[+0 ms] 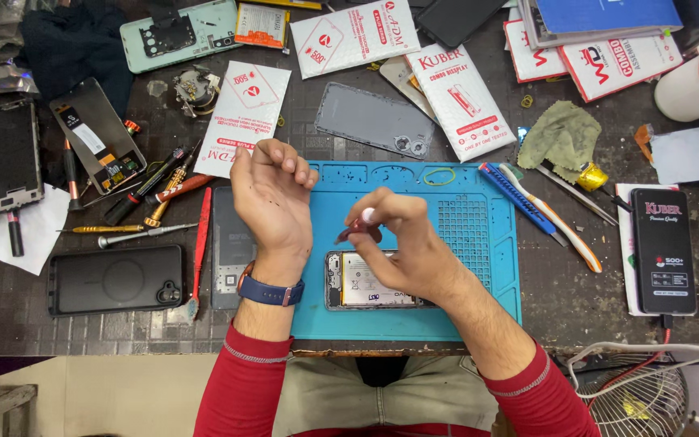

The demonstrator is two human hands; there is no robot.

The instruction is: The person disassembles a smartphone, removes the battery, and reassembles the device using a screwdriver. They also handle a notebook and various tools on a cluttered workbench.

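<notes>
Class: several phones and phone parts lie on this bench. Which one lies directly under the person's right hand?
The opened phone on the blue mat, its insides showing, lies beneath the right hand. The others lie off the mat.

A matt, rubbery blue mat (414, 182) is lying on rough, worn dark wood of the bench (576, 299). The opened phone (349, 283) is showing bare metal and a pale, smooth inside. A glossy black phone case (115, 279) is catching light beside steel screwdrivers (135, 235). A crumpled green cloth (561, 136) is looking soft, and the white packets (244, 105) are looking like shiny paper.
</notes>
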